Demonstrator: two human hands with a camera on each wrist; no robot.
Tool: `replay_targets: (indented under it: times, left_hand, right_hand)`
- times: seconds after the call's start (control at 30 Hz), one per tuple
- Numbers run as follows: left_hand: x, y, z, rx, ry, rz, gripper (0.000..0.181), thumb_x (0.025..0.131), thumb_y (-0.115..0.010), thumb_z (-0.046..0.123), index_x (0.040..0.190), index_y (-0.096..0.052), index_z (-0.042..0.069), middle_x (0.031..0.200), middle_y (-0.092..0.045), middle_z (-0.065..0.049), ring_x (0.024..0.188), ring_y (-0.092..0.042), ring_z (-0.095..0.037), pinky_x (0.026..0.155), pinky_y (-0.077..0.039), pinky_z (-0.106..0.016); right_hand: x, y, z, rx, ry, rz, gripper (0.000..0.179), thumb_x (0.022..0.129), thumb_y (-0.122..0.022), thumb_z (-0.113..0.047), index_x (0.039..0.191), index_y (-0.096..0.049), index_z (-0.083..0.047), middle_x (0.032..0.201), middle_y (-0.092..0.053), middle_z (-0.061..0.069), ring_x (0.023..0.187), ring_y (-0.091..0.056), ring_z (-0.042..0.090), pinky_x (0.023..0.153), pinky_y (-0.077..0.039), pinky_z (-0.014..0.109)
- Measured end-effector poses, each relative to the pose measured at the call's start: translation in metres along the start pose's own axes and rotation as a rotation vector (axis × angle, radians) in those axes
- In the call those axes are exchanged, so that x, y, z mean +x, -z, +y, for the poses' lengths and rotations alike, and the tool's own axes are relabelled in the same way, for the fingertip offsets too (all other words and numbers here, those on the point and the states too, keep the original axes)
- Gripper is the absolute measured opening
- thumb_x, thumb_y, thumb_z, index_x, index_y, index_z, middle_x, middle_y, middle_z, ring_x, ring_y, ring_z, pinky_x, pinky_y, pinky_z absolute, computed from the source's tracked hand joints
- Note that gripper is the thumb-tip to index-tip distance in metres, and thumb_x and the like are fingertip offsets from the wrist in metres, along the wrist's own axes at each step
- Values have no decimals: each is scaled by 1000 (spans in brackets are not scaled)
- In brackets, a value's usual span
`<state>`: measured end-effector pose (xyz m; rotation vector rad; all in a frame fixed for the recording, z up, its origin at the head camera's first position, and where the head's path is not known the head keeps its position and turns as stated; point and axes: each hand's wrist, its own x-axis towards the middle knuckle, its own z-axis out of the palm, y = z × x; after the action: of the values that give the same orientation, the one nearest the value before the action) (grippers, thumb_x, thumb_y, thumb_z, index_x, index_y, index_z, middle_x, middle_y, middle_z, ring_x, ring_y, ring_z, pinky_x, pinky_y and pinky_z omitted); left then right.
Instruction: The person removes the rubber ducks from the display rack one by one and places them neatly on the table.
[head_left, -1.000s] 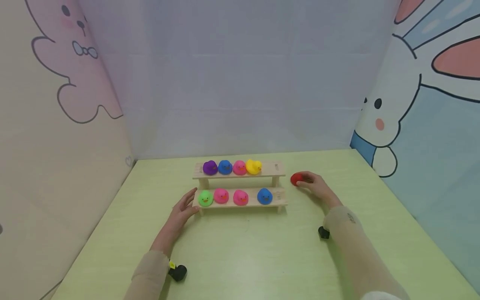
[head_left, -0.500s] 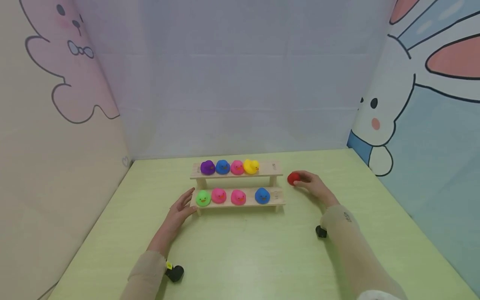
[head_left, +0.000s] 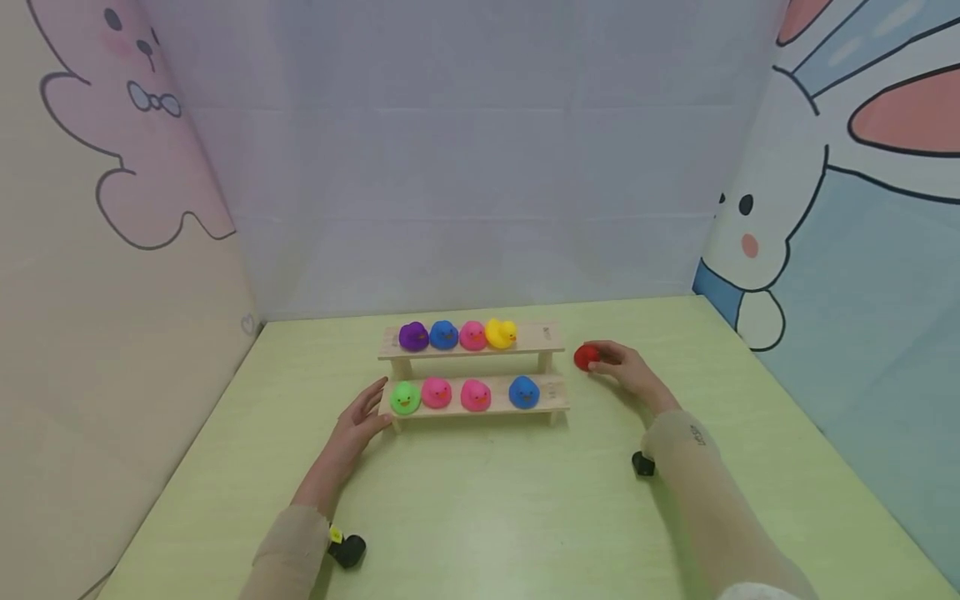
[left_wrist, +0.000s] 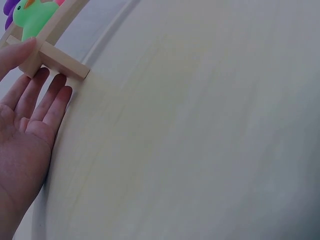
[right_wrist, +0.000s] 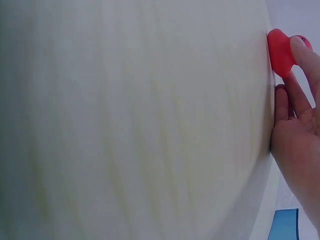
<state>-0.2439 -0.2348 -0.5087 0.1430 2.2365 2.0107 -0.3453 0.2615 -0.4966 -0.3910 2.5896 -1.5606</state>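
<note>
Fingers & thumb of our R hand [head_left: 632,373] pinch the red duck [head_left: 585,357], approx. 3 o'clock from the rack [head_left: 538,337], just off its end & seemingly on the table [head_left: 480,500]. Our L hand [head_left: 358,427] is at abt. 8 o'clock, fingers nearly straight beside the rack's end leg [left_wrist: 33,64], thumb touching the wood. Up top, going 9 to 3 o'clock, we've got a purple duck [head_left: 413,337], blue duck [head_left: 443,334], pink duck [head_left: 473,336] & yellow duck [head_left: 501,333], the last w/ bill toward 3. Lower tier, same dir.: green duck [head_left: 405,398], 2nd pink [head_left: 437,392], 3rd pink [head_left: 476,395], then, past a gap, 2nd blue [head_left: 524,392]. We wear black cams at the wrists: L cam [head_left: 347,550] approx. 7 o'clock from the rack, R cam [head_left: 642,464] approx. 4. Walls: cartoon rabbit [head_left: 757,225] at 2, pink bear [head_left: 150,167] at 10.
</note>
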Motion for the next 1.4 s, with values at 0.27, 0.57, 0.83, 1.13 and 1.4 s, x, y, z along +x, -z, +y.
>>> replay_targets:
  times: [0.27, 0.57, 0.83, 1.13, 1.4]
  left_hand:
    - [-4, 1, 0, 5, 21, -2, 71, 97, -59, 16, 158, -24, 20, 163, -27, -14, 144, -37, -36, 122, -24, -52]
    - [-4, 2, 0, 25, 16, -4, 71, 97, -59, 18, 158, -23, 21, 162, -28, -14, 144, -37, -34, 121, -26, -50]
    - [-4, 4, 1, 26, 18, 1, 69, 97, -59, 18, 157, -25, 23, 161, -32, -10, 139, -44, -21, 114, -37, -28]
    - [-5, 2, 2, 5, 1, -18, 69, 98, -58, 15, 158, -24, 21, 162, -29, -14, 144, -37, -35, 121, -27, -47]
    - [-2, -1, 3, 13, 6, -12, 69, 97, -58, 13, 157, -25, 21, 161, -31, -13, 137, -45, -25, 120, -29, -46]
  right_hand:
    - [-2, -4, -3, 40, -12, -11, 51, 97, -62, -14, 144, -46, -1, 146, -49, 26, 136, -45, 42, 119, -31, 54]
    - [1, -4, -1, 76, -33, -19, 53, 97, -63, -14, 146, -45, -3, 148, -47, 24, 138, -44, 40, 119, -32, 53]
    - [0, -4, -5, 108, -49, -33, 58, 95, -64, -12, 148, -41, -2, 154, -41, 23, 142, -38, 41, 121, -28, 54]
    - [1, -4, -3, 93, -32, -27, 63, 95, -64, -10, 151, -37, -4, 158, -34, 22, 146, -31, 43, 123, -22, 56]
    - [3, 8, -14, 42, -72, -28, 63, 96, -64, -19, 151, -36, -3, 157, -36, 22, 145, -32, 44, 121, -25, 60]
